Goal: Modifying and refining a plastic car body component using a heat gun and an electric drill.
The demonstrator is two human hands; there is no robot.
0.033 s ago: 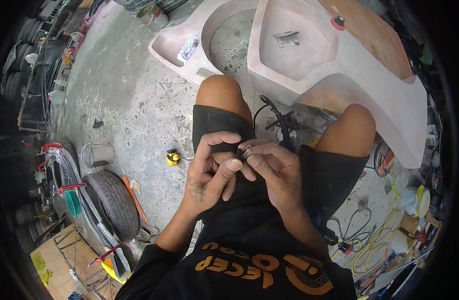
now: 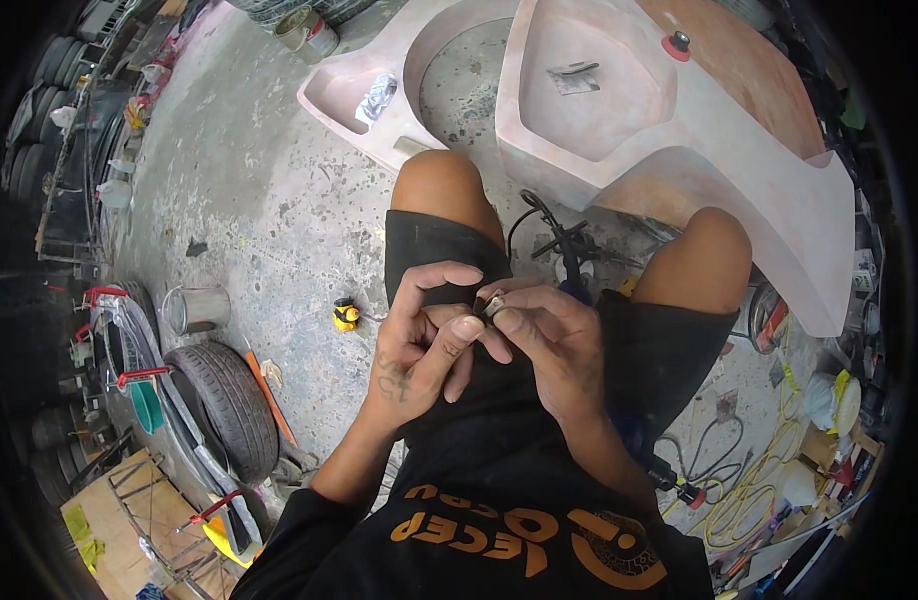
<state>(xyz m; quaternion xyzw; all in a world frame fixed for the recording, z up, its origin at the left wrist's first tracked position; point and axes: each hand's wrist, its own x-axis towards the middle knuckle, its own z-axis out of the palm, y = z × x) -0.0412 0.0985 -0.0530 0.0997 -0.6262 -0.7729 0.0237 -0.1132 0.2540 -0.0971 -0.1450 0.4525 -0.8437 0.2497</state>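
Observation:
Over my lap, my left hand and my right hand meet at the fingertips. Between them is a small dark and grey piece, mostly covered by fingers, so its kind cannot be made out. The right thumb and forefinger pinch it. On the left, the thumb presses toward the curled fingers at its other side, while the forefinger arches above. Just beyond my hands, between my knees, a dark power tool with a cord stands on the floor.
A large pale moulded panel lies ahead, bearing a red-and-black round piece and a sandpaper scrap. Left are a yellow-and-black tool, a metal can and a tyre. Yellow hoses tangle at right.

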